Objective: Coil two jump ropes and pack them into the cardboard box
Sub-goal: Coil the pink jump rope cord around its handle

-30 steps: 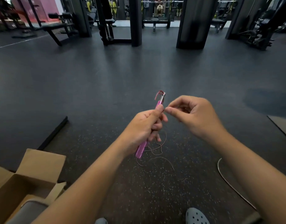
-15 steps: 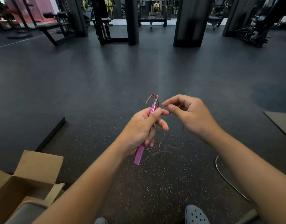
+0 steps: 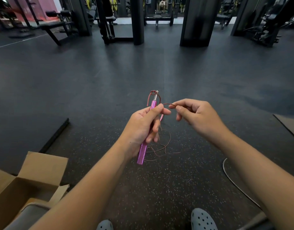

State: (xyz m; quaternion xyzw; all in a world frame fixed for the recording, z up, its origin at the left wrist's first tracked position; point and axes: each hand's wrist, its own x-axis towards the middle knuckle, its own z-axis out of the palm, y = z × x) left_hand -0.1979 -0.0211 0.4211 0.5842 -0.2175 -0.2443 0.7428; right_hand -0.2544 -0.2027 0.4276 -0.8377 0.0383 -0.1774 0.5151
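Left hand (image 3: pixel 143 128) grips the slim pink metal jump-rope handle (image 3: pixel 145 143) upright above the dark speckled rubber floor (image 3: pixel 159 188). Right hand (image 3: pixel 197 117) pinches the thin reddish-brown cord (image 3: pixel 167 104) just beside it; loose loops hang below. Open brown cardboard box (image 3: pixel 35 173) sits at lower left; a grey cable (image 3: pixel 234 183) lies at right.

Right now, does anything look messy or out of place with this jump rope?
Yes: the thin cord hangs below the pink handle in loose, tangled loops, not a neat coil. The cardboard box sits open.
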